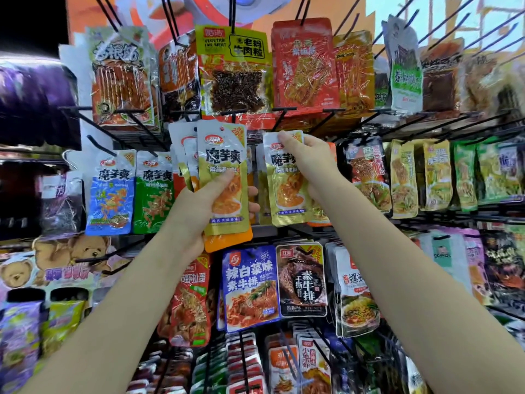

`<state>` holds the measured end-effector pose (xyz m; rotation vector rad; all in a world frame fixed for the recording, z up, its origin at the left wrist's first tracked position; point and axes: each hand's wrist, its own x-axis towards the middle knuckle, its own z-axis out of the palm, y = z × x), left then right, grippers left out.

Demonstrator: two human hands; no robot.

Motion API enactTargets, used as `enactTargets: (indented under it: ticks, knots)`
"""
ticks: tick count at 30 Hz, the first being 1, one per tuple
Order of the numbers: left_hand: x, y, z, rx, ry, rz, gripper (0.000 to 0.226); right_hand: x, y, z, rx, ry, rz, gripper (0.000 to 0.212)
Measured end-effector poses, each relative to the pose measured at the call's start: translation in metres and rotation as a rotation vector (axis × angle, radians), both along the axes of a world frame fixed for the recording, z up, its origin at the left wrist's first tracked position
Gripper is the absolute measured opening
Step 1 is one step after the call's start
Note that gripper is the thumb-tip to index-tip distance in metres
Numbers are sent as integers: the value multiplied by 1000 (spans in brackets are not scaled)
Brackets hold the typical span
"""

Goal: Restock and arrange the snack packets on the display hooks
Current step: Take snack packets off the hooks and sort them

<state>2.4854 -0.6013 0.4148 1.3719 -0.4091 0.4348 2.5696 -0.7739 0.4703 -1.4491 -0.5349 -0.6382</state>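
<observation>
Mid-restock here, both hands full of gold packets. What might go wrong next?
1. The left hand grips a fanned stack by its lower half; loose ones could slip out.
2. The right hand pinches one gold packet at its top, likely covering the hang hole, so it may miss the hook.
3. Bare hook tips jut near the fingers.

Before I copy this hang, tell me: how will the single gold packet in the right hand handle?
The gold packet, pinched at its top by the right hand, hangs flat: likely light and floppy. Its glossy film probably slides against the fingers.

two bare, sleeveless forearms
</observation>
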Motion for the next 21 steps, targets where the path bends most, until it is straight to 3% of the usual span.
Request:
enactTargets:
  ticks: [5,10,21]
  knots:
    - [1,0,-2,-13,9,-8,37,6,-3,-2,-3,-24,25,25]
    - [2,0,-5,-4,16,-18,36,3,-4,3,88,57,105,15]
    - [2,-2,-6,-4,-7,-25,31,8,1,4,239,210,141,22]
